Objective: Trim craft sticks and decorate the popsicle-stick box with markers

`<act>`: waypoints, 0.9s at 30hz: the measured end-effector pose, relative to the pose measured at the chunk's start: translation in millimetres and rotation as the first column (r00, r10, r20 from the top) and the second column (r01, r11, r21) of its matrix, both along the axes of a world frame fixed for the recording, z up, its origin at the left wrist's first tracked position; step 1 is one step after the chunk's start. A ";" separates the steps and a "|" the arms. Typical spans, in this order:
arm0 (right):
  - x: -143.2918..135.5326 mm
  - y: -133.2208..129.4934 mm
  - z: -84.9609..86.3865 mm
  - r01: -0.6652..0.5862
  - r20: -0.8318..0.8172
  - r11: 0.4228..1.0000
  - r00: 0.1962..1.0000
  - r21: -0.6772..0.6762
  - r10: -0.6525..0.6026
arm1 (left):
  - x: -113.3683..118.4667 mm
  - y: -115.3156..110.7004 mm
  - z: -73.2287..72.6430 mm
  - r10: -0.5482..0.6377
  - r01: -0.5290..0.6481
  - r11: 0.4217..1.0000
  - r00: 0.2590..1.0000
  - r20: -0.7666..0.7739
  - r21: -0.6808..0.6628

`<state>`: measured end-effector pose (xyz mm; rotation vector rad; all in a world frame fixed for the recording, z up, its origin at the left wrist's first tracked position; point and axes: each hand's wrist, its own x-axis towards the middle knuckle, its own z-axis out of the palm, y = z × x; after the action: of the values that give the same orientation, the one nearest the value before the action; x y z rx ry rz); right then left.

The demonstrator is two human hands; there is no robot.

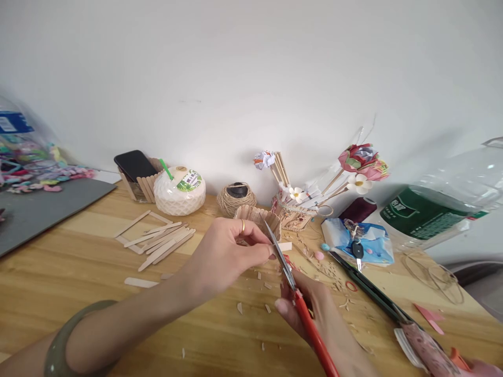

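Note:
My left hand [231, 254], with a gold ring, is closed in a pinch near the middle of the view. A pale flat piece [283, 246] shows just beyond its fingertips, on the far side of the scissor blades. My right hand [310, 309] is wrapped round red-handled scissors [314, 330], whose blades point up and left, slightly parted, close to my left fingertips. Behind my left hand stands a small container of wooden sticks [271, 217], partly hidden by that hand.
Loose craft sticks [168, 243] lie left of centre. Behind are a phone [135, 165], a white coconut [181, 193], twine [236, 200] and paper flowers [361, 162]. A blue packet [373, 243], a green-labelled bottle [426, 212] and a long dark tool [369, 288] are right; scraps litter the wooden table [157, 335].

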<state>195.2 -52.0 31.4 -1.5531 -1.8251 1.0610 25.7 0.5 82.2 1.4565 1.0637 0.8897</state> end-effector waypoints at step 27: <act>70.8 41.4 11.6 0.282 0.726 0.955 0.638 0.090 -0.257 | -6.3 4.5 0.5 -0.116 0.140 0.981 0.978 0.174 -0.132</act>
<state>265.9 -10.6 43.1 -2.4235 -1.9312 0.3048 19.4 5.0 82.7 1.2924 0.8813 0.8106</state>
